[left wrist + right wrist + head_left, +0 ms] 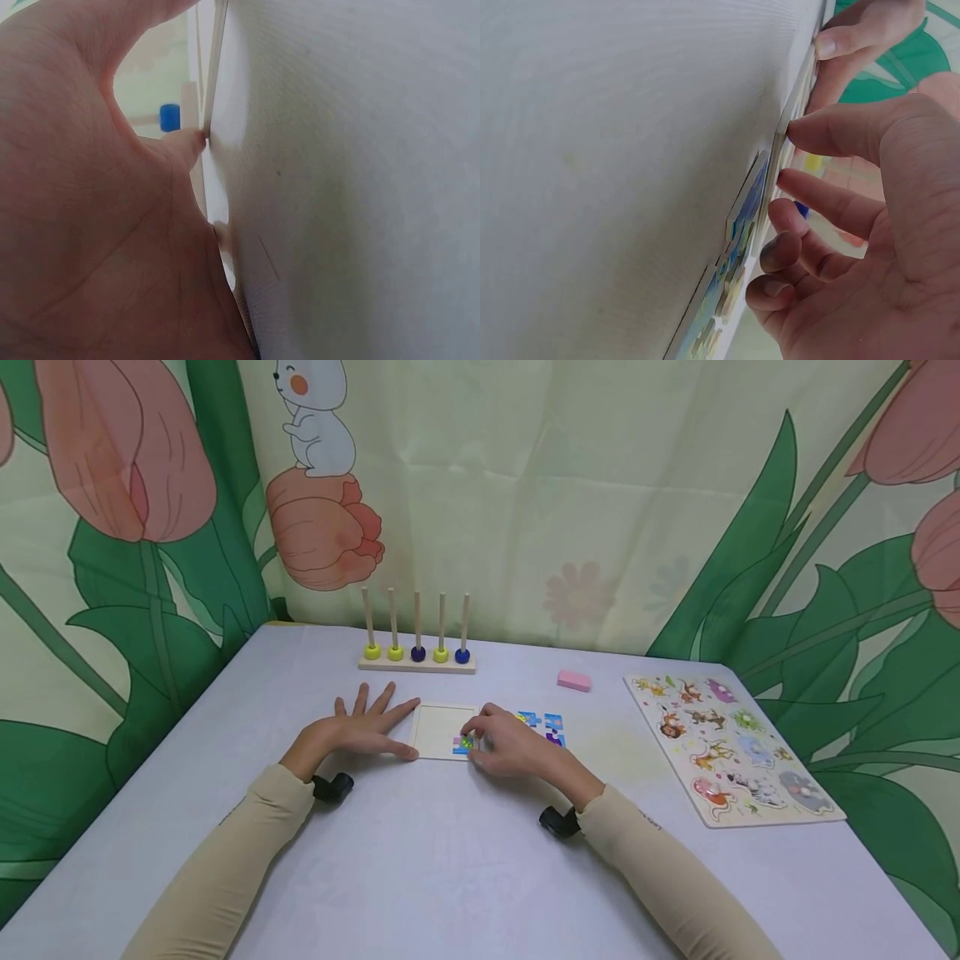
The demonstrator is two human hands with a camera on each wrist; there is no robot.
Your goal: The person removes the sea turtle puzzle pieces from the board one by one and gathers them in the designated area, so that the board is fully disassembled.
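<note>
A shallow square wooden puzzle tray (437,727) lies on the white table between the hands. My left hand (358,728) has its fingers spread, with the thumb and index fingertip at the tray's left edge; its palm (97,217) fills much of the left wrist view. In the tray's lower right corner sits a colourful jigsaw piece (458,747). My right hand (513,745) pinches this piece between thumb and curled index finger; the hand (840,277) partly hides it. Several loose jigsaw pieces (553,722) lie just right of the tray, partly behind the right hand.
A wooden peg stand (416,666) with yellow and dark blue beads stands behind the tray. A pink block (574,681) lies back right. An animal puzzle board (720,760) rests along the table's right side. A printed curtain (510,485) hangs behind the table.
</note>
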